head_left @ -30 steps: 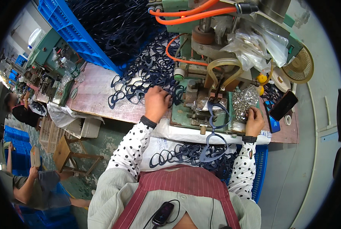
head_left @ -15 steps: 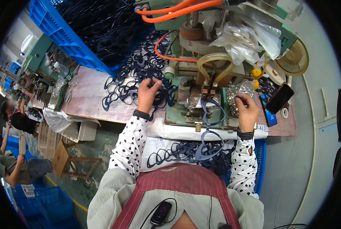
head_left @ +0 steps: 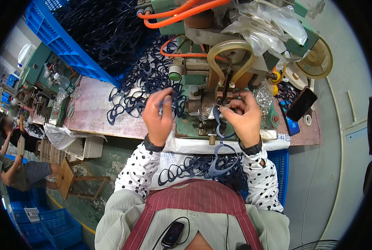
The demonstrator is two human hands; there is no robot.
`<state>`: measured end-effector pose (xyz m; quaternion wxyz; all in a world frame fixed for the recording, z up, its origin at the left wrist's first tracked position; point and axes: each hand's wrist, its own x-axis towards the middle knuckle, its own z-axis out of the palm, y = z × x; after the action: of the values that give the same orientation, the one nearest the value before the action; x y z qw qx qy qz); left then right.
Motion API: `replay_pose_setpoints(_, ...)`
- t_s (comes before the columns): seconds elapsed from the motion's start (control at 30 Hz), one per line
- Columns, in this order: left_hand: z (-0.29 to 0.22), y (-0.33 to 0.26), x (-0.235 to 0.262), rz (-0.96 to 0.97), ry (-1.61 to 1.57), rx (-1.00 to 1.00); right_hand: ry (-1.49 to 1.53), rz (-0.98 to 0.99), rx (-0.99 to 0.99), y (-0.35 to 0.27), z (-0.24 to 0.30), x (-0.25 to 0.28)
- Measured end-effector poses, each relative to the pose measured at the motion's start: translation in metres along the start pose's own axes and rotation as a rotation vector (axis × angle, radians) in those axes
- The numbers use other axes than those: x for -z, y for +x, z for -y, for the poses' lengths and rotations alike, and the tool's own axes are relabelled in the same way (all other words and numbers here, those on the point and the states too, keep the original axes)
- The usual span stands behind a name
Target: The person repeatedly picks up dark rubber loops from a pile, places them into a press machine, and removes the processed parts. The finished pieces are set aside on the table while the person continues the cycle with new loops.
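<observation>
A dark blue glasses frame [head_left: 217, 155] hangs from the front of a green bench machine [head_left: 186, 129], its upper end at the metal jaws below two curved yellowish tubes. My right hand [head_left: 245, 118] is at that upper end, thumb and fingers closed together; whatever they pinch is too small to make out. My left hand [head_left: 158, 118] is raised left of the machine, beside a heap of loose dark frames [head_left: 142, 89]. Its fingers are smeared by motion, and a dark piece shows near their tips, so I cannot tell whether it is held.
A blue crate [head_left: 75, 46] full of dark frames stands at the back left. More frames [head_left: 186, 166] lie on white cloth before me. Right of the machine are a bag of small shiny parts [head_left: 264, 98], a phone [head_left: 301, 105] and a small fan [head_left: 315, 56]. Another person sits at far left.
My right hand has moved left from the shiny small parts to the frame's upper end at the jaws. My left hand has come slightly nearer, off the heap. The view has shifted slightly.
</observation>
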<state>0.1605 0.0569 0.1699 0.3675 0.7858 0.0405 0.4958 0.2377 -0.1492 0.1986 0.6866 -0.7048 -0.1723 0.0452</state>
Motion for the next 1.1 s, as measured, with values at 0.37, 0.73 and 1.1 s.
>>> replay_pose_setpoints(0.37,-0.050,-0.025,-0.016,0.516,-0.301,-0.736,-0.070,-0.079,0.099,0.006,-0.007,0.012)
replay_pose_setpoints(0.73,-0.043,-0.034,-0.033,0.560,-0.370,-0.627,-0.649,-0.400,0.085,-0.001,-0.095,0.123)
replay_pose_setpoints(1.1,-0.047,-0.037,-0.026,0.567,-0.339,-0.611,-0.905,-0.317,0.078,0.002,-0.122,0.119)
